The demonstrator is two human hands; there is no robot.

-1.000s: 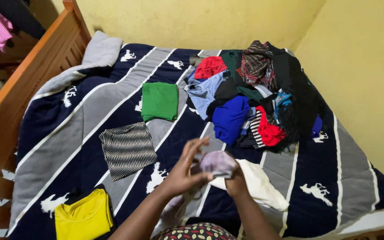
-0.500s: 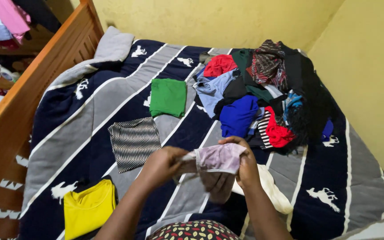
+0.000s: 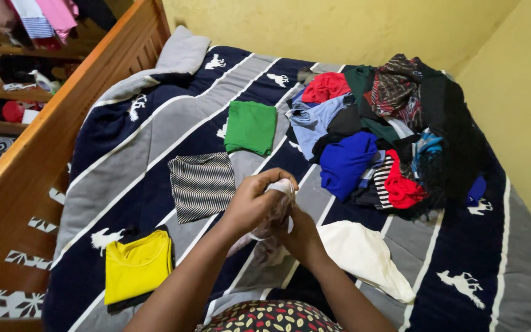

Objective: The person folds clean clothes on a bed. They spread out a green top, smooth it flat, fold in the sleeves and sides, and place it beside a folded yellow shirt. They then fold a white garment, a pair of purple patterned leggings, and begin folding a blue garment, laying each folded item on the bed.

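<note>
You held the small pale cloth (image 3: pixel 276 209) bunched between both hands just above the bed (image 3: pixel 155 132), your left hand (image 3: pixel 254 201) closed over its top and your right hand (image 3: pixel 296 230) gripping beneath, equally near, its loose end hanging toward you.

Place: home bedroom.
Bed: navy-and-grey striped blanket (image 3: pixel 155 123) filling the view, grey pillow (image 3: pixel 182 52) at the far left.
Frame: wooden bed rail (image 3: pixel 50 135) along the left.
Laundry: loose clothes pile (image 3: pixel 388 129) far right; folded green garment (image 3: pixel 251 127), striped garment (image 3: pixel 203 185), yellow garment (image 3: pixel 137 266).
Walls: plain yellow wall (image 3: pixel 314 27), far and right.
</note>
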